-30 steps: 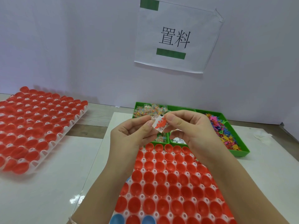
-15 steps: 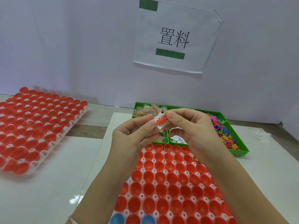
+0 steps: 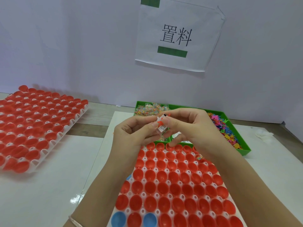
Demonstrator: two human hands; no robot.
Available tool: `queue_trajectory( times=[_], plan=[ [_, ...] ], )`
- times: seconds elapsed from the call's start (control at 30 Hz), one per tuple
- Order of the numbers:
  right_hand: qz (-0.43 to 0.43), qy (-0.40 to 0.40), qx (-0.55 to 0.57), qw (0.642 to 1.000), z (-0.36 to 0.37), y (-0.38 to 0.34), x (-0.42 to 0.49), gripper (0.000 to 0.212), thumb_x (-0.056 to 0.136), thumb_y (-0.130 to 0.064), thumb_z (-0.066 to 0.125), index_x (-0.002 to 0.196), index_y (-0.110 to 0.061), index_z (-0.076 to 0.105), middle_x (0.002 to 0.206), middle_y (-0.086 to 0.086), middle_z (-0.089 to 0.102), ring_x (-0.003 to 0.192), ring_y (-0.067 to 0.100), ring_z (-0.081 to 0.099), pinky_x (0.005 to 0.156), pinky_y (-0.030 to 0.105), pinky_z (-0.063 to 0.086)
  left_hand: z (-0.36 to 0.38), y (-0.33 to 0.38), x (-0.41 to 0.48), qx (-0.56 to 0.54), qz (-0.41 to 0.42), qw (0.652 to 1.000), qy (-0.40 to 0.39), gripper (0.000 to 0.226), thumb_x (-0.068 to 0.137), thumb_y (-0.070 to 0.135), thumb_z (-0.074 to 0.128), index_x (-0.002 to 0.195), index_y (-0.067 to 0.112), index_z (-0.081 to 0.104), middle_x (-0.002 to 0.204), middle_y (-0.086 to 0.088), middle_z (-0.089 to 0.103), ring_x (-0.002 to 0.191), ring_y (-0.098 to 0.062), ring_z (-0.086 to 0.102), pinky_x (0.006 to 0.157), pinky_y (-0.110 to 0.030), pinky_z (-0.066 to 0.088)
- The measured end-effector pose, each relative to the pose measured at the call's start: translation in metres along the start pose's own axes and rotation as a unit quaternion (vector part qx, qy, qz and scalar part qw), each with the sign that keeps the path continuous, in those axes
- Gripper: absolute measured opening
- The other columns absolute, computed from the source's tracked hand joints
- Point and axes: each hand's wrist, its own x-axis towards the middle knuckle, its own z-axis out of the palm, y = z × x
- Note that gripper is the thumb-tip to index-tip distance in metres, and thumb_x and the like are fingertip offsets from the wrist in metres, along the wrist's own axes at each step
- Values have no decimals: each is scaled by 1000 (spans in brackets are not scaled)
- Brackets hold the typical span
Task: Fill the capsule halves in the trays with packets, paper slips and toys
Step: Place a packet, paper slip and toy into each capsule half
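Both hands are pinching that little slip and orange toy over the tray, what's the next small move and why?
Probably lower the slip and toy into an empty red capsule half in the far rows of the near tray. The left hand and right hand pinch them together just above those cups, which look empty.

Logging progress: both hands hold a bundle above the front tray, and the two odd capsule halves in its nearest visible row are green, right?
No: the head view shows those two capsule halves are blue, not green. The rest is right.
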Motion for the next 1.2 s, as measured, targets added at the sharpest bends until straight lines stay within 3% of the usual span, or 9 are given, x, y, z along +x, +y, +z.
queue_trajectory(
  times=[0.23,0.4,0.53,0.6,0.7,0.83,0.93,1.03,1.2],
  plan=[
    [15,11,11,1000,3,33,21,6,82,-4,72,87,-8,73,75,8,73,65,16,70,52,24,55,-19,-13,13,120,-34,992,11,17,74,8,78,88,16,77,86,-5,76,84,-21,73,66,-21,58],
    [52,66,-113,990,5,84,45,14,85,-6,71,80,-19,72,71,-1,71,59,8,64,47,20,51,-43,-35,25,343,18,934,100,34,74,18,80,96,40,66,102,18,68,98,-6,64,82,-27,51],
    [37,58,-207,976,10,107,58,16,83,-14,74,76,-28,70,65,-12,67,56,-5,59,54,11,44,-45,-44,23,528,81,840,99,35,71,27,80,103,36,67,109,13,61,104,-12,54,92,-34,45],
    [31,59,-233,970,12,112,63,10,82,-16,75,79,-25,72,71,-11,69,65,-1,62,62,12,46,-40,-43,20,616,122,778,-1,20,78,27,72,97,30,74,104,7,64,101,-15,57,92,-38,44],
    [32,46,-259,964,12,115,67,5,82,-15,74,82,-20,74,74,-8,69,71,4,63,68,16,47,-29,-48,12,701,97,687,-165,29,88,30,52,111,24,69,114,5,61,109,-16,52,95,-35,41],
    [34,10,-300,953,10,116,68,4,84,-14,73,86,-15,75,72,-14,65,68,-6,59,64,6,42,-14,-68,1,792,76,569,-208,34,92,30,39,118,14,53,132,-2,49,117,-22,39,99,-37,31],
    [33,-20,-323,946,8,114,68,6,85,-15,71,90,-14,75,76,-14,65,72,-2,60,66,5,43,-14,-77,-3,804,55,557,-203,47,94,34,26,132,11,43,146,-7,38,128,-24,35,110,-38,23],
    [22,-61,-367,928,7,109,69,6,86,-17,69,89,-15,75,75,-15,62,66,-7,53,63,4,38,-15,-79,-6,812,68,546,-195,63,86,37,6,128,13,46,135,-4,49,123,-23,42,108,-38,25],
    [27,-113,-437,892,9,102,76,7,87,-18,66,89,-16,74,83,-5,69,63,-5,50,56,4,36,-13,-80,-6,811,39,548,-200,40,96,34,28,125,14,46,127,-3,51,118,-24,41,106,-38,21]
  ],
)
